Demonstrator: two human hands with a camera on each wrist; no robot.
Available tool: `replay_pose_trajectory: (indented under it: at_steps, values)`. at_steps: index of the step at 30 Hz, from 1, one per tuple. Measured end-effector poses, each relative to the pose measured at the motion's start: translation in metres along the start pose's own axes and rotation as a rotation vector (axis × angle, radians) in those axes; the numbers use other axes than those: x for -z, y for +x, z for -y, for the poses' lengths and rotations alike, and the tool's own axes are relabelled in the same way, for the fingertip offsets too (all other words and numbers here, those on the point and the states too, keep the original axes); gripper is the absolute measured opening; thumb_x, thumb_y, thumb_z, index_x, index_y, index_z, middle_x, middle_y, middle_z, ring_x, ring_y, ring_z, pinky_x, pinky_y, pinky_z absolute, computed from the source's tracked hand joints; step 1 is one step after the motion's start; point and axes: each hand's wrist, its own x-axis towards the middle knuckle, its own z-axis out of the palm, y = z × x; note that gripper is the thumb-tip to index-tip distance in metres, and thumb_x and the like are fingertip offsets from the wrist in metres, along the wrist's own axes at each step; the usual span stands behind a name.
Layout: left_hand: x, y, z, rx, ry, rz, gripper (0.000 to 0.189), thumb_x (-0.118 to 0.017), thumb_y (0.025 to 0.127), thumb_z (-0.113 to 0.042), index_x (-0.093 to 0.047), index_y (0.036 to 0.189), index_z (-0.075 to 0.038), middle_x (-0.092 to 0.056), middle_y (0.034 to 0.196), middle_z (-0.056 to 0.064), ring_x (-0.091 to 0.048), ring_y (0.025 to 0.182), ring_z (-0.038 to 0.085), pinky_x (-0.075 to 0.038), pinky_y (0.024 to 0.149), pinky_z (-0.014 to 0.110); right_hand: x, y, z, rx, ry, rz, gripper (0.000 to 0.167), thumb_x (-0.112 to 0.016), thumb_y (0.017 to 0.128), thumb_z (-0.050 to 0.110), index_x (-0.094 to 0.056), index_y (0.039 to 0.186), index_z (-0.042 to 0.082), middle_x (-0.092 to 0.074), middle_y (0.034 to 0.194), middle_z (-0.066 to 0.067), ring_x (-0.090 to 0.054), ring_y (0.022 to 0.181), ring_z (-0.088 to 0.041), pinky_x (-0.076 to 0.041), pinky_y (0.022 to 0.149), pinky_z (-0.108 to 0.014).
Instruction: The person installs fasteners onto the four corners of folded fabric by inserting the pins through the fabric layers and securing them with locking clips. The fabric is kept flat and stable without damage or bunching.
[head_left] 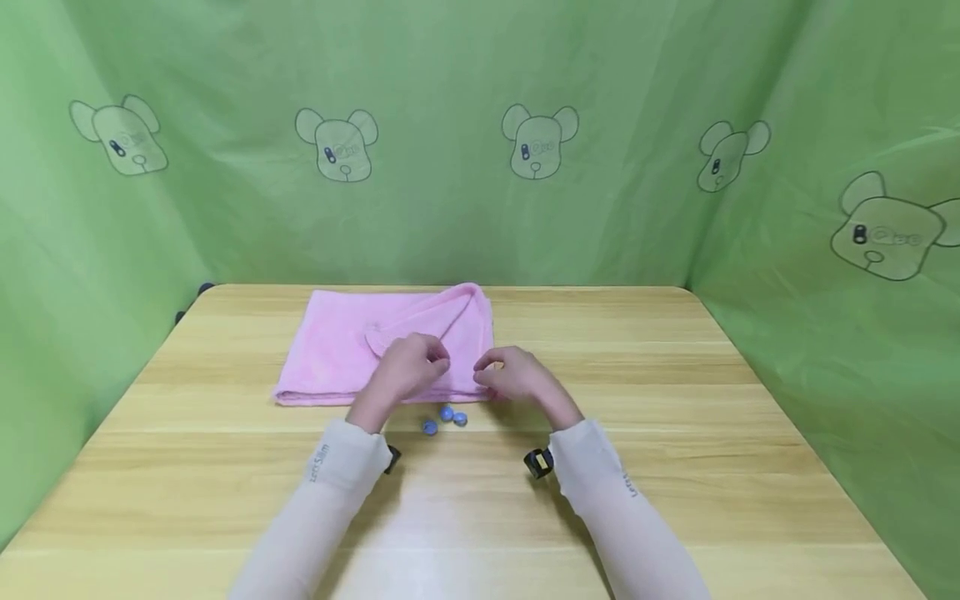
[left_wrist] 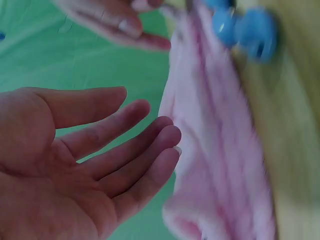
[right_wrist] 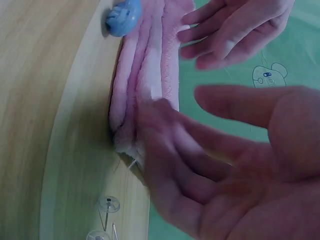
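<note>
A pink plush towel (head_left: 326,346) lies folded on the table, a flap (head_left: 420,321) turned over its right part. My left hand (head_left: 408,364) is over the middle of the towel; in the left wrist view its fingers (left_wrist: 145,165) are loosely bent, holding nothing, tips near the cloth. At the towel's right front corner is my right hand (head_left: 513,375), thumb apart from the fingers. Its fingers (right_wrist: 160,165) overlap the towel's end (right_wrist: 120,120) in the right wrist view. Three small blue round objects (head_left: 447,413) sit just in front of the towel's near edge.
The wooden table (head_left: 675,467) reaches to green curtains (head_left: 442,208) printed with bear heads at the back and sides. Clear round-headed pins (right_wrist: 109,203) show at the lower left of the right wrist view. Dark wrist cameras (head_left: 538,462) hang under both sleeves.
</note>
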Motion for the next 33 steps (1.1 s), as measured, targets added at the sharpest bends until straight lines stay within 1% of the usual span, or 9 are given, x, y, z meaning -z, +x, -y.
replay_pose_trajectory:
  at_steps: [3,5,10,13,17,21,23,29,33]
  values:
    - [-0.009,0.0,-0.006,-0.013,0.035,0.068,0.022,-0.066,0.096,-0.017,-0.075,0.111,-0.005,-0.075,0.112,0.012,-0.069,0.107,0.032,-0.053,0.098,0.046,0.001,-0.001,0.0,-0.016,-0.001,0.072,0.034,-0.061,0.099,0.022,-0.065,0.126,0.002,-0.072,0.086,-0.013,-0.069,0.072,-0.024,-0.056,0.068,-0.033]
    - [-0.013,-0.001,-0.008,-0.016,0.057,0.112,0.023,-0.066,0.095,-0.018,-0.075,0.112,-0.005,-0.076,0.111,0.011,-0.069,0.107,0.031,-0.053,0.099,0.045,0.002,-0.001,0.0,-0.022,0.006,0.085,0.033,-0.062,0.099,0.02,-0.065,0.126,0.001,-0.072,0.085,-0.015,-0.069,0.071,-0.024,-0.056,0.067,-0.032]
    - [-0.015,-0.002,-0.009,-0.022,0.083,0.16,0.02,-0.066,0.096,-0.018,-0.076,0.109,-0.006,-0.077,0.106,0.008,-0.069,0.102,0.026,-0.053,0.098,0.042,0.002,0.002,0.001,-0.011,-0.03,0.001,0.025,-0.065,0.095,0.014,-0.072,0.113,-0.001,-0.073,0.088,-0.011,-0.067,0.077,-0.02,-0.054,0.071,-0.027]
    - [-0.015,-0.002,-0.009,-0.023,0.08,0.158,0.023,-0.066,0.096,-0.017,-0.074,0.113,-0.006,-0.075,0.106,0.01,-0.068,0.1,0.026,-0.054,0.096,0.042,0.002,0.002,0.001,-0.012,-0.032,-0.039,0.024,-0.066,0.092,0.011,-0.073,0.112,0.0,-0.073,0.095,-0.01,-0.065,0.082,-0.019,-0.054,0.075,-0.029]
    - [-0.017,-0.001,-0.009,-0.011,0.068,0.137,0.031,-0.067,0.095,-0.019,-0.07,0.122,-0.005,-0.073,0.109,0.013,-0.066,0.099,0.028,-0.054,0.094,0.044,0.002,0.001,0.003,0.009,0.012,-0.125,0.026,-0.066,0.088,0.007,-0.073,0.112,0.004,-0.073,0.098,-0.011,-0.064,0.081,-0.02,-0.053,0.073,-0.029]
    - [-0.019,-0.001,-0.01,0.007,0.056,0.074,0.035,-0.071,0.094,-0.021,-0.068,0.125,-0.007,-0.074,0.106,0.012,-0.066,0.095,0.029,-0.053,0.091,0.047,0.002,-0.001,0.006,0.054,0.096,-0.238,0.023,-0.069,0.088,0.006,-0.075,0.111,0.004,-0.076,0.098,-0.014,-0.069,0.082,-0.023,-0.056,0.073,-0.03]
    - [-0.022,-0.001,-0.01,0.006,0.04,0.021,0.032,-0.073,0.093,-0.02,-0.069,0.123,-0.008,-0.074,0.103,0.01,-0.067,0.091,0.028,-0.054,0.087,0.045,0.002,-0.001,0.007,0.072,0.162,-0.26,0.022,-0.069,0.091,0.007,-0.074,0.112,0.002,-0.077,0.101,-0.015,-0.072,0.086,-0.027,-0.059,0.079,-0.035]
    - [-0.029,0.003,-0.004,-0.075,-0.004,-0.188,0.014,-0.074,0.09,-0.012,-0.078,0.104,-0.01,-0.077,0.091,0.005,-0.066,0.078,0.022,-0.054,0.075,0.037,0.002,-0.002,0.009,0.095,0.334,-0.252,0.025,-0.067,0.095,0.008,-0.07,0.117,-0.003,-0.076,0.105,-0.02,-0.073,0.098,-0.038,-0.058,0.091,-0.05]
    - [-0.031,0.006,-0.001,-0.117,-0.007,-0.254,0.007,-0.075,0.091,-0.012,-0.08,0.095,-0.01,-0.077,0.082,0.003,-0.066,0.072,0.019,-0.054,0.071,0.036,0.002,-0.003,0.01,0.096,0.352,-0.241,0.025,-0.066,0.095,0.008,-0.07,0.117,-0.003,-0.076,0.105,-0.021,-0.072,0.1,-0.039,-0.058,0.092,-0.049]
